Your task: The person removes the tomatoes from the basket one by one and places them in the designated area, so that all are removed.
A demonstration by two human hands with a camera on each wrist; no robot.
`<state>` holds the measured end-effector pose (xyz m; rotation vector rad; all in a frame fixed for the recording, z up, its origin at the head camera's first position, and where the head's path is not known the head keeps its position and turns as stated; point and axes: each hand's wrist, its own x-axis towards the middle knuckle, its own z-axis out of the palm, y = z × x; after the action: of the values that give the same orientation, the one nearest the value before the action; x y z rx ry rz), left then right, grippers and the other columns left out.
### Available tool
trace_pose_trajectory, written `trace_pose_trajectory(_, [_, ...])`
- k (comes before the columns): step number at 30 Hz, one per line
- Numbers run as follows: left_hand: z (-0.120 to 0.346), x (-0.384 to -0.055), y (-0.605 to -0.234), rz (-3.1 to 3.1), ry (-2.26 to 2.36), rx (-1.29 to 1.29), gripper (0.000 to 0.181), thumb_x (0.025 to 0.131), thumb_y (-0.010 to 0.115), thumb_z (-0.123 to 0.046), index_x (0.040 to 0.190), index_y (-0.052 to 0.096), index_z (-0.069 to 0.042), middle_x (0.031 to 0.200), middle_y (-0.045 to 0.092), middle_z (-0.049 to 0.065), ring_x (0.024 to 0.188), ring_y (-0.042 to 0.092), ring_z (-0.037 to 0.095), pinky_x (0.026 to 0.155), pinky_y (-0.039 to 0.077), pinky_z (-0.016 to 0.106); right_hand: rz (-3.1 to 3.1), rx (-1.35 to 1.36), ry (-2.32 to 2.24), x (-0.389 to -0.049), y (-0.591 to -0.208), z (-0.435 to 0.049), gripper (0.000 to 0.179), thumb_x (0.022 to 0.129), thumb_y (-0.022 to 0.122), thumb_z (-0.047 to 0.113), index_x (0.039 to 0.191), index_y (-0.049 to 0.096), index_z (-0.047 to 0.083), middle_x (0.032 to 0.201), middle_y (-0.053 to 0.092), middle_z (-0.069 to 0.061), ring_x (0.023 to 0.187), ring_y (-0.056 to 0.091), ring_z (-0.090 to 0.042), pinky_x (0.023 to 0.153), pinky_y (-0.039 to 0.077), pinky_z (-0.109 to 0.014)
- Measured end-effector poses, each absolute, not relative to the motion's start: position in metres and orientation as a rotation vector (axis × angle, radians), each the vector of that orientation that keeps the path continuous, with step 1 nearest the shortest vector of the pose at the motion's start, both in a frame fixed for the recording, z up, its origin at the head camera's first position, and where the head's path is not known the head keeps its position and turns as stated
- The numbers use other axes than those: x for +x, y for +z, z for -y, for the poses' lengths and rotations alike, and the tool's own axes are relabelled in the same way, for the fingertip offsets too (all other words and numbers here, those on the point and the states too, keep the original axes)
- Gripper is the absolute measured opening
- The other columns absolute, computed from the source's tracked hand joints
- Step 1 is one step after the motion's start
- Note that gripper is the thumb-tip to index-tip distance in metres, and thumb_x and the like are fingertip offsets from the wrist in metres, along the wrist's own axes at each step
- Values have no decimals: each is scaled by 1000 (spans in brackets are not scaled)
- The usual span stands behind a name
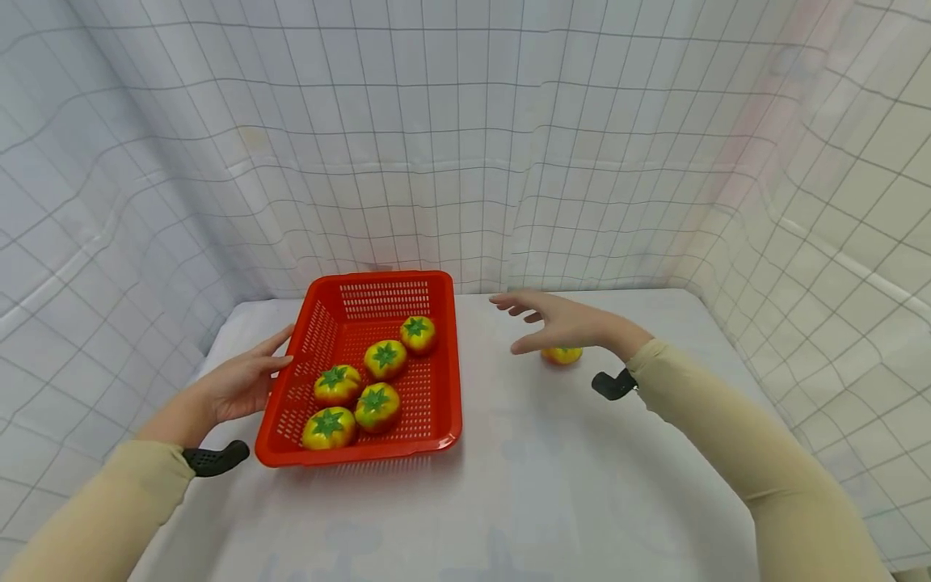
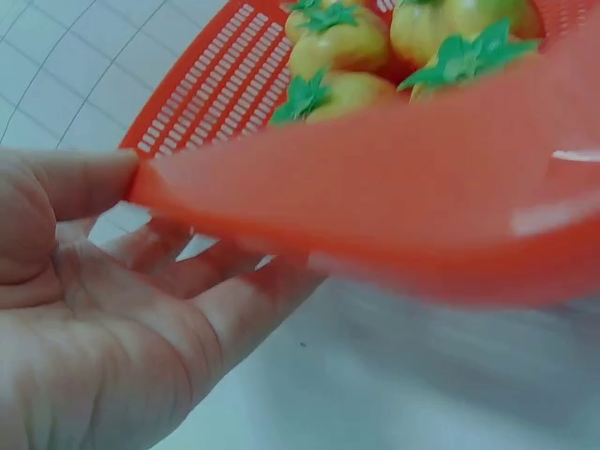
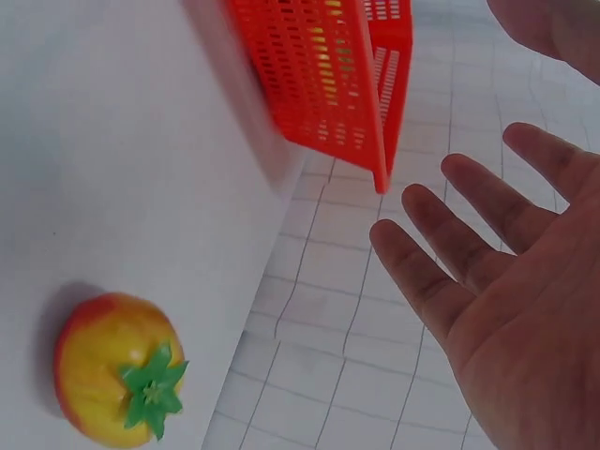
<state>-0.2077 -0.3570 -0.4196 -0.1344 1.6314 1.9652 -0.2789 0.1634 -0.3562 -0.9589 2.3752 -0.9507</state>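
A red plastic basket [image 1: 442, 364] stands on the white table and holds several yellow-red toy tomatoes [image 1: 385, 359] with green tops. My left hand [image 1: 247, 378] holds the basket's left rim [image 2: 281, 197], thumb on top and fingers [image 2: 234, 291] underneath. My right hand [image 1: 556, 321] hovers open, palm down, fingers spread, right of the basket. A single toy tomato [image 1: 562, 355] lies on the table just under that hand's wrist. The right wrist view shows the tomato [image 3: 117, 370], the spread fingers [image 3: 469, 253] apart from it, and the basket's corner [image 3: 380, 103].
A white cloth with a grey grid hangs around the table [image 1: 509, 485] at the back and on both sides. The table's far edge [image 3: 272, 234] runs close behind the loose tomato.
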Motion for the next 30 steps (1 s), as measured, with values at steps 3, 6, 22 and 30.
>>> trace_pose_trajectory(3, [353, -209, -416, -1658, 1934, -176, 73, 113, 39, -21, 162, -12, -39, 160, 20, 15, 115, 62, 23, 97, 54, 48, -2361, -1007, -892, -275, -353, -149, 74, 90, 76, 41, 154, 39, 42, 150, 43, 19, 135, 42, -9, 109, 43, -41])
trace_pose_trajectory(6, [349, -211, -411, -1696, 1891, -211, 73, 113, 37, -20, 161, -14, -38, 162, 17, 19, 115, 60, 24, 97, 54, 49, -2344, -1047, -841, -272, -349, -133, 74, 89, 76, 43, 154, 41, 40, 149, 44, 17, 134, 43, -10, 108, 44, -40])
trace_pose_trajectory(22, [340, -213, -403, -1737, 1871, -298, 72, 113, 35, -17, 161, -14, -37, 166, 9, 24, 118, 57, 28, 100, 51, 53, -2192, -1181, -620, -267, -337, -49, 73, 89, 76, 35, 155, 44, 32, 156, 40, 8, 139, 40, -15, 104, 47, -36])
trace_pose_trajectory(30, [338, -215, -400, -1753, 1835, -319, 72, 112, 36, -16, 161, -13, -37, 166, 10, 23, 121, 54, 31, 99, 53, 51, -2095, -1194, -655, -268, -342, -22, 71, 88, 80, 28, 151, 47, 34, 150, 44, 11, 131, 44, -10, 96, 51, -29])
